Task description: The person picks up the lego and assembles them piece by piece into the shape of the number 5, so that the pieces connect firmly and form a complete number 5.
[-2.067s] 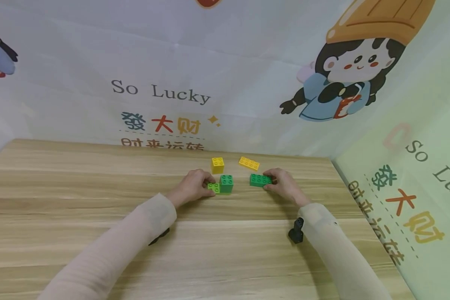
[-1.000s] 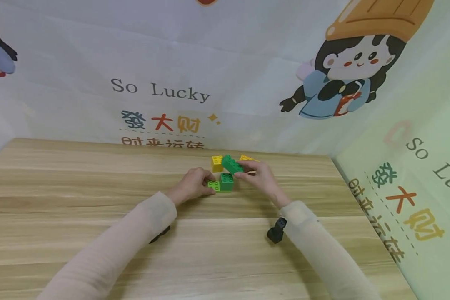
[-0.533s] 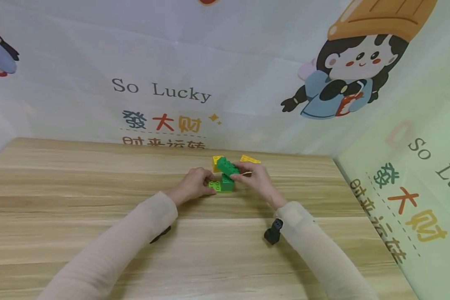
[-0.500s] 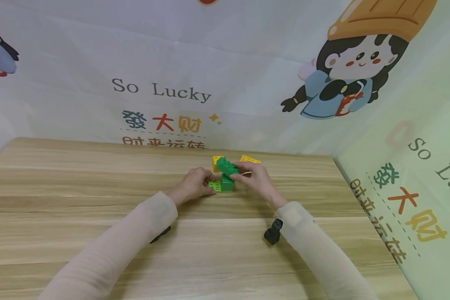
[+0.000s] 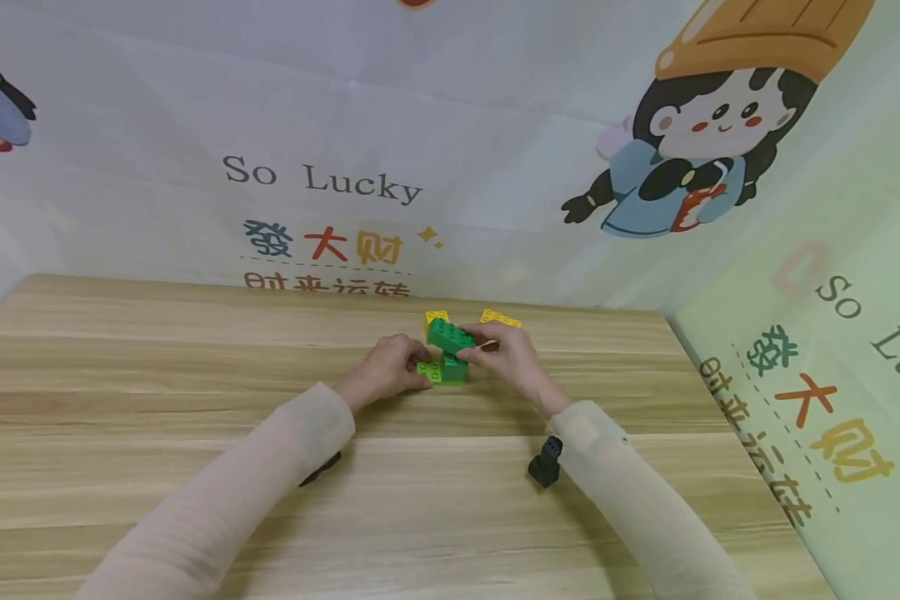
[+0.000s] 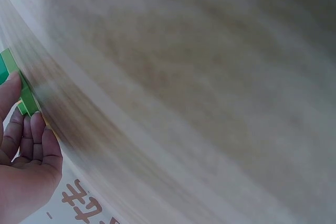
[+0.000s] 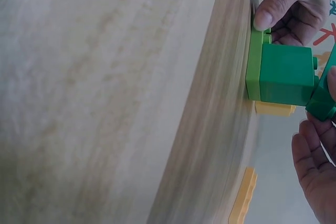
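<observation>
My left hand (image 5: 381,367) pinches the left end of a light-green flat toy building brick (image 5: 428,372) lying on the table. On that brick's right part stands a taller green block brick (image 7: 286,74). Between the thumb and fingers of my right hand (image 5: 516,358) is a long green studded brick (image 5: 448,335), held tilted right above the block brick. In the right wrist view, a lower part of the long brick meets the block's studs, and my left thumb lies along the light-green brick. In the left wrist view, my left fingers curl at its edge.
Behind the long brick, partly hidden, stands a yellow block brick (image 5: 437,317). A flat yellow brick (image 5: 500,317) lies further right, beyond my right hand. The wooden table (image 5: 450,517) ends at a printed cloth backdrop (image 5: 495,150). A black wrist camera (image 5: 546,463) hangs under my right sleeve.
My right hand has lifted the long green brick off the table, carried it left over the green block and lowered it slightly, turning it flatter. My left hand has stayed in place.
</observation>
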